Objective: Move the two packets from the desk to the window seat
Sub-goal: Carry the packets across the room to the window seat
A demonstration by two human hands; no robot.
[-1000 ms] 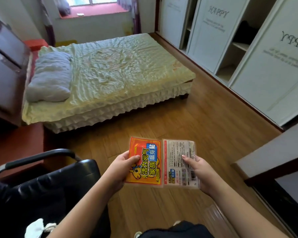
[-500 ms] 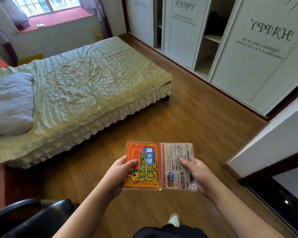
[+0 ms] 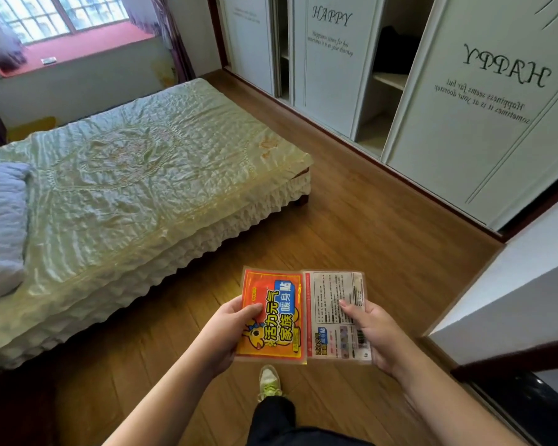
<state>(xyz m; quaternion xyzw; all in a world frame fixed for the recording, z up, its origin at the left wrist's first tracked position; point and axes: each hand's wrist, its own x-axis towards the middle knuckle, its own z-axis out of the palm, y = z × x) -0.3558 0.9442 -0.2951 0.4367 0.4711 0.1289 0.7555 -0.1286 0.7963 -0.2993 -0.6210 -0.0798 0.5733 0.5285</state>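
Observation:
My left hand [image 3: 228, 329] grips an orange packet [image 3: 276, 320] with blue and yellow print, face up. Beside it, my right hand [image 3: 372, 331] holds a white packet [image 3: 335, 304] showing its printed back. The two packets sit edge to edge in front of my body, above the wooden floor. The red window seat [image 3: 87, 48] lies at the far end of the room, under the window, beyond the bed.
A bed [image 3: 136, 188] with a pale green quilt and a grey pillow [image 3: 0, 226] fills the left. White wardrobe doors [image 3: 477, 117] line the right wall. A wooden floor strip [image 3: 351, 220] runs between them. A small object [image 3: 48, 60] lies on the window seat. My shoe [image 3: 269, 379] is below the packets.
The view has swung right and forward: the black chair has left the frame, the bed has slid left, and the window seat looks nearer. Both hands still hold the packets the same way.

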